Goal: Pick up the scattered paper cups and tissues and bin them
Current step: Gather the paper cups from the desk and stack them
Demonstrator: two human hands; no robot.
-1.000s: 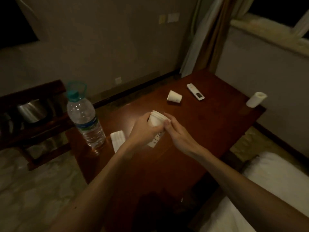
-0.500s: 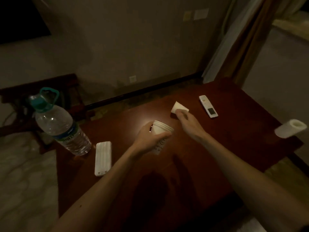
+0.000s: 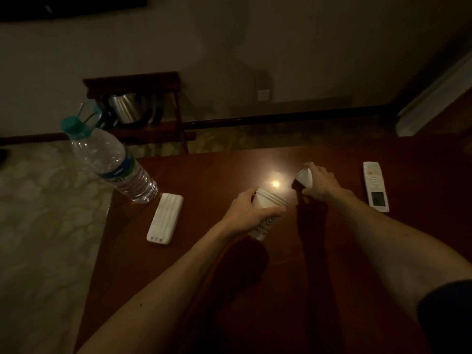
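A stack of white paper cups [image 3: 271,200] is held over the middle of the table [image 3: 178,264], tilted, with its mouth turned up and to the far right. Several thin rims are seen nested one inside another, and a dark printed mark is shown on the outer wall. The stack is gripped by the left hand [image 3: 245,213], fingers and thumb curled round its upper wall. A single white paper cup [image 3: 305,178] is held just right of the stack and apart from it, tipped so that its dark mouth is turned down and left. It is pinched by the right hand [image 3: 320,183], whose fingers are curled over its side.

The room is dimly lit. The middle of the stack is covered by the left hand, and the print cannot be read. Whether the single cup touches the table cannot be told. A dark sleeve [image 3: 447,318] on the right arm is cut off by the frame's edge.

The table is of glossy red-brown wood, marked by one bright spot of reflected light. At its far left corner a clear ribbed plastic water bottle [image 3: 112,164] with a teal cap is stood. A shiny metal kettle [image 3: 125,107] is seen on a dark wooden stand [image 3: 132,79] beyond. A flat white remote [image 3: 375,186] is laid right of the hands, and a white ribbed slab [image 3: 165,218] beside the bottle.
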